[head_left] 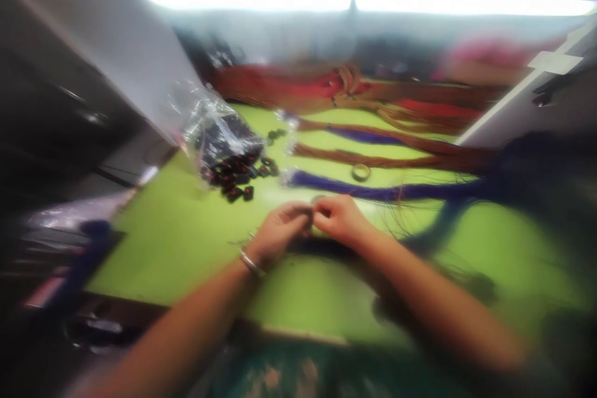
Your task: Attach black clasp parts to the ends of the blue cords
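Observation:
My left hand (285, 227), with a bangle on its wrist, is closed on a small dark piece (308, 216) at the fingertips; blur hides its details. Right beside it, my right hand (342, 219) is closed in a pinch, its fingertips meeting those of the left. What it grips is too small and smeared to make out. Under both hands a dark strand bundle (321, 247) lies across the green table (168, 249). Just beyond them stretches a bundle of blue-violet wires (345, 185) with a whitish end piece (288, 176).
Small black connectors (247, 193) with red marks spill from a clear plastic bag (219, 127) at the left. Brown wire bundles (373, 158) and a roll of tape (360, 172) lie beyond my hands. Panels stand at left (140, 43) and right (527, 93).

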Motion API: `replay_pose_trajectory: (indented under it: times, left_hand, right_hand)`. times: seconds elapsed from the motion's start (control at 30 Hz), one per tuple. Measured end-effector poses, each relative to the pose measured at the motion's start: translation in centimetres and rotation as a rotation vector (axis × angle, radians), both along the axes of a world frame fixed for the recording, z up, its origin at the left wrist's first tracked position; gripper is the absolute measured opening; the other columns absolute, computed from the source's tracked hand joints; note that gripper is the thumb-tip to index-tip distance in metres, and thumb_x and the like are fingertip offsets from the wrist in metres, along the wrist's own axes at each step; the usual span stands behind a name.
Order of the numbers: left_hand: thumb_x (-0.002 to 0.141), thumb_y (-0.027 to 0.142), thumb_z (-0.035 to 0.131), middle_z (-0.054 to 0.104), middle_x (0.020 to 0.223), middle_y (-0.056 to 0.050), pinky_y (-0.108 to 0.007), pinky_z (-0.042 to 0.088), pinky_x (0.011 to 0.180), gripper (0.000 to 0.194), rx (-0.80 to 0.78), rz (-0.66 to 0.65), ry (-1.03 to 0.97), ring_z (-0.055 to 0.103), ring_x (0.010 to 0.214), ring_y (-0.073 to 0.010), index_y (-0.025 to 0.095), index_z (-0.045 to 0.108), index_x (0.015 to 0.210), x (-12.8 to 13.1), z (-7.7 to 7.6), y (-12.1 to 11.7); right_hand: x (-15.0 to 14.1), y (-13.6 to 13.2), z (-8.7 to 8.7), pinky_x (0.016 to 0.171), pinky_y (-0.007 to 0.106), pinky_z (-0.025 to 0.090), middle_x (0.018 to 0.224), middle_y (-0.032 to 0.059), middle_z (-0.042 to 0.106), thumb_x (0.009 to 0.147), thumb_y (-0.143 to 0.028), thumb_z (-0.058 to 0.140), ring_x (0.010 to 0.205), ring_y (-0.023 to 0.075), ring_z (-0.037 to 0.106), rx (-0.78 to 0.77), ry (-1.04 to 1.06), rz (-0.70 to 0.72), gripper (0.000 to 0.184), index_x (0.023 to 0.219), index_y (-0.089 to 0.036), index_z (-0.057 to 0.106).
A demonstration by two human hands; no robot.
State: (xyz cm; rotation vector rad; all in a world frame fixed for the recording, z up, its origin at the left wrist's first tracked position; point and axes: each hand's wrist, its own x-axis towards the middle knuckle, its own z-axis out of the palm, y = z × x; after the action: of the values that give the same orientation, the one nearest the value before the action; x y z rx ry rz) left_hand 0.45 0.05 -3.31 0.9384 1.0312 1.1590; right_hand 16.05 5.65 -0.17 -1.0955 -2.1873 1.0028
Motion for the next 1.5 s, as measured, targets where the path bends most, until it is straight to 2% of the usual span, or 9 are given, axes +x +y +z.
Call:
replay_pose_trajectory:
  times: [0.23,0.37,0.47,0.67,0.87,1.1,1.5]
  left_hand:
    - [0.074,0.027,0.069,0.061,0.080,-0.002,-0.023,0.043,0.058,0.025,-0.025,-0.006,-0.091,0.056,0.062,-0.0096,0.017,0.063,0.096,0.0,0.5,-0.3]
    - [0.076,0.027,0.066,0.062,0.078,-0.002,-0.024,0.044,0.060,0.026,0.010,-0.046,-0.013,0.057,0.064,-0.0104,0.018,0.063,0.101,-0.2,-0.2,-0.2]
    - [0.077,0.028,0.065,0.063,0.078,-0.003,-0.024,0.044,0.061,0.027,0.038,-0.025,0.051,0.056,0.065,-0.0109,0.017,0.063,0.102,-0.2,-0.6,-0.1]
    - [0.076,0.029,0.065,0.063,0.077,-0.003,-0.024,0.045,0.060,0.028,0.049,0.013,0.065,0.056,0.063,-0.0108,0.017,0.063,0.101,0.1,-0.6,-0.1]
    - [0.077,0.030,0.064,0.063,0.077,-0.004,-0.024,0.045,0.059,0.027,0.081,0.027,0.174,0.054,0.062,-0.0105,0.016,0.064,0.101,0.3,-0.9,-0.1]
    - [0.076,0.031,0.066,0.061,0.076,-0.002,-0.023,0.043,0.057,0.028,0.001,-0.001,-0.016,0.055,0.060,-0.0095,0.016,0.062,0.101,0.1,-0.1,-0.2]
    - [0.076,0.033,0.066,0.062,0.071,-0.002,-0.022,0.043,0.055,0.031,-0.024,0.014,0.034,0.055,0.058,-0.0092,0.014,0.063,0.100,0.4,-0.3,-0.2]
  right_hand:
    - [0.3,0.4,-0.1,0.053,0.019,0.031,0.055,-0.0025,0.055,0.065,-0.014,0.050,0.053,0.0075,0.043,-0.044,0.037,-0.019,0.014,0.058,-0.014,0.061]
    - [0.1,0.1,-0.6,0.050,0.020,0.028,0.050,-0.0039,0.049,0.063,-0.013,0.049,0.051,0.0071,0.039,-0.009,0.002,-0.049,0.014,0.053,-0.014,0.058]
    - [0.1,-0.1,-0.9,0.049,0.020,0.026,0.048,-0.0043,0.046,0.064,-0.013,0.049,0.050,0.0068,0.037,0.017,-0.021,-0.054,0.015,0.051,-0.014,0.055]
    - [0.1,-0.3,-0.6,0.049,0.021,0.024,0.049,-0.0040,0.047,0.067,-0.015,0.050,0.049,0.0071,0.036,0.073,-0.072,-0.043,0.016,0.052,-0.015,0.056]
    - [-0.1,-0.5,-0.6,0.050,0.022,0.025,0.048,-0.0037,0.045,0.065,-0.014,0.050,0.049,0.0077,0.035,0.145,-0.126,-0.060,0.016,0.049,-0.016,0.049]
    - [0.3,0.3,-0.3,0.052,0.020,0.030,0.053,-0.0031,0.052,0.066,-0.015,0.050,0.052,0.0080,0.042,-0.030,-0.034,-0.031,0.013,0.056,-0.015,0.058]
    - [0.0,-0.4,-0.7,0.050,0.021,0.027,0.050,-0.0039,0.048,0.066,-0.012,0.051,0.050,0.0073,0.037,0.096,-0.059,-0.038,0.015,0.053,-0.015,0.056]
